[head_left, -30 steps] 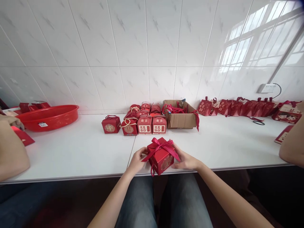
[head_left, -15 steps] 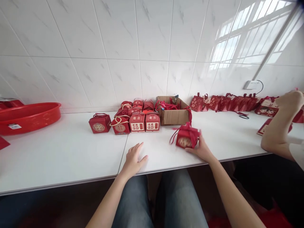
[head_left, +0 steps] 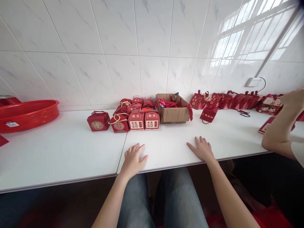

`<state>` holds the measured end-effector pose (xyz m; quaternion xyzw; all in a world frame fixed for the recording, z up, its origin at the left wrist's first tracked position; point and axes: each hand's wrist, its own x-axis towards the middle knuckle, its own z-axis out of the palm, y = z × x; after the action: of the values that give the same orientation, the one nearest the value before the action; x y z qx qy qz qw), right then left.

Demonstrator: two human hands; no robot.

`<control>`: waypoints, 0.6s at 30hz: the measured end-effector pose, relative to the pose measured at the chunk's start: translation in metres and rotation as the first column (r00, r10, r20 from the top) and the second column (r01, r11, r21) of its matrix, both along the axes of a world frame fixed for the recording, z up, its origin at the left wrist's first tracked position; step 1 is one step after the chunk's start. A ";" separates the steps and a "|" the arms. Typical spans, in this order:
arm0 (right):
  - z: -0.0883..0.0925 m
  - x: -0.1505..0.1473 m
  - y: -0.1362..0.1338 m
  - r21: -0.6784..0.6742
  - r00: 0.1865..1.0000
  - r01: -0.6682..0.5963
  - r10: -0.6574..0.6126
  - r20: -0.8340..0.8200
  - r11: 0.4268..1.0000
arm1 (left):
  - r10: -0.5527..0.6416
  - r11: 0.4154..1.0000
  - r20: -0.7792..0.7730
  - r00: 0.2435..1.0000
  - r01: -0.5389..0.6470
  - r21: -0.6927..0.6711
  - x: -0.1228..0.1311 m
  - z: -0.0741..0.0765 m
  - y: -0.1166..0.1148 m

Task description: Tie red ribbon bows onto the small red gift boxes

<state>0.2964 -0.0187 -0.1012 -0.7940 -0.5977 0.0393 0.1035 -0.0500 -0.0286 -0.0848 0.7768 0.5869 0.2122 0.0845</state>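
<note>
My left hand (head_left: 133, 159) lies flat on the white table (head_left: 71, 152) near its front edge, fingers spread, holding nothing. My right hand (head_left: 201, 148) also rests open on the table, palm down. A red gift box with a ribbon (head_left: 208, 115) stands beyond my right hand, just right of a cardboard box (head_left: 174, 114) that holds red ribbons. A cluster of finished red gift boxes (head_left: 136, 118) sits against the tiled wall ahead of my left hand.
A red plastic basin (head_left: 26, 114) sits at the far left. A row of red boxes (head_left: 237, 99) lines the wall at the right. Another person's forearm (head_left: 277, 129) rests on the table at the right edge, by red cards.
Both hands held the ribboned red box at the table's edge; my right hand carried it right and set it down by the cardboard box. Both hands now rest flat.
</note>
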 end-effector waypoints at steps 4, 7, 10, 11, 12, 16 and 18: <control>-0.001 0.001 -0.001 0.013 1.000 0.002 -0.002 0.001 1.000 | 0.088 0.996 -0.031 0.996 -0.087 0.035 0.002 -0.003 0.000; -0.002 0.001 -0.001 0.009 1.000 0.002 -0.002 -0.002 1.000 | 0.230 0.973 -0.022 0.973 -0.230 0.003 -0.005 -0.004 0.009; -0.003 0.001 -0.001 0.005 1.000 0.001 -0.001 -0.004 1.000 | 0.364 0.931 0.106 0.925 -0.357 -0.081 -0.030 0.000 0.034; -0.004 0.002 -0.001 0.008 1.000 0.003 -0.003 -0.004 1.000 | 0.450 0.893 0.202 0.870 -0.438 -0.103 -0.043 0.003 0.045; -0.005 0.002 -0.001 0.011 1.000 0.006 -0.006 -0.003 1.000 | 0.539 0.837 0.332 0.774 -0.536 -0.109 -0.057 0.006 0.057; -0.010 0.004 0.000 0.026 1.000 0.014 -0.014 0.012 1.000 | 0.661 0.708 0.442 0.607 -0.700 -0.097 -0.116 0.021 0.097; -0.012 0.006 0.001 0.032 1.000 0.007 -0.008 0.027 0.999 | 0.662 0.682 0.497 0.562 -0.726 -0.088 -0.140 0.026 0.110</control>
<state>0.3025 -0.0173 -0.1135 -0.7949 -0.5968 0.0185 0.1080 -0.1899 0.0815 -0.0584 0.4052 0.7881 0.4544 0.0906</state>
